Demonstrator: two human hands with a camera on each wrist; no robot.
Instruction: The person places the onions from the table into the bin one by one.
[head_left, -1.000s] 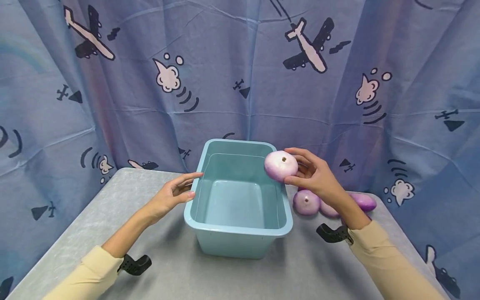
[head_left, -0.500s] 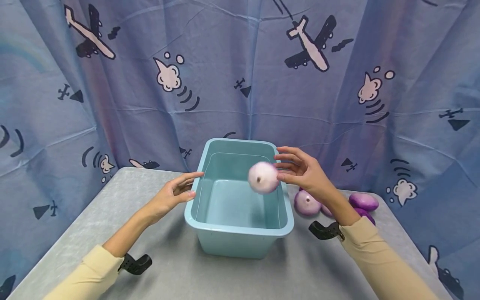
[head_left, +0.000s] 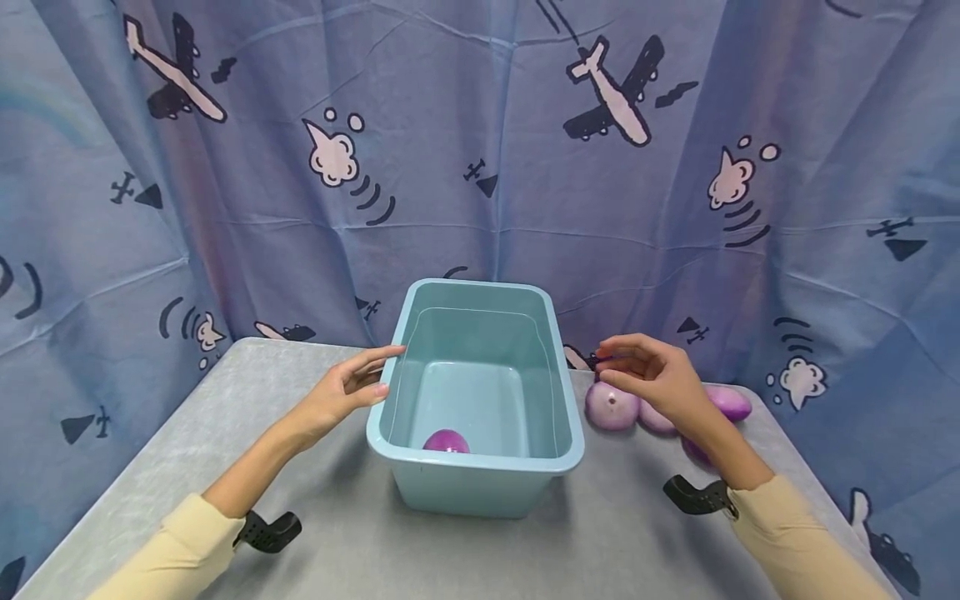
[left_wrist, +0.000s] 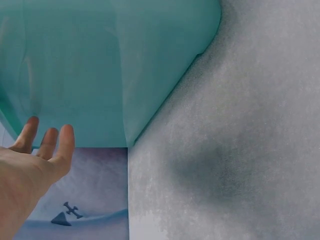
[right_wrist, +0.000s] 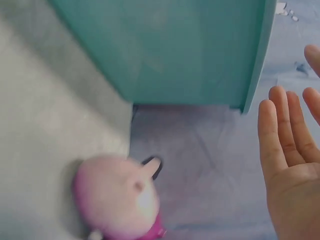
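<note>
A light blue plastic bin (head_left: 510,464) stands on the table. Inside, near its front wall, lies a purple onion (head_left: 447,442), partly hidden by the front rim. My left hand (head_left: 336,398) touches the bin's left rim with loosely bent fingertips. To the right of the bin, my right hand (head_left: 658,383) hovers with relaxed fingers and holds nothing. Just under it sits a pale purple onion (head_left: 612,407); this onion (right_wrist: 115,197) is blurred in the right wrist view. More purple onions (head_left: 729,403) lie behind and beneath the right hand and wrist, partly covered.
The grey table (head_left: 360,533) ends at a far edge by a blue curtain (head_left: 465,167) printed with planes and clouds. Black wrist mounts (head_left: 270,532) sit on both forearms.
My right hand let go of an onion over the bin, and it dropped inside. The hand then drew back to the right, above the other onions. My left hand stayed at the rim.
</note>
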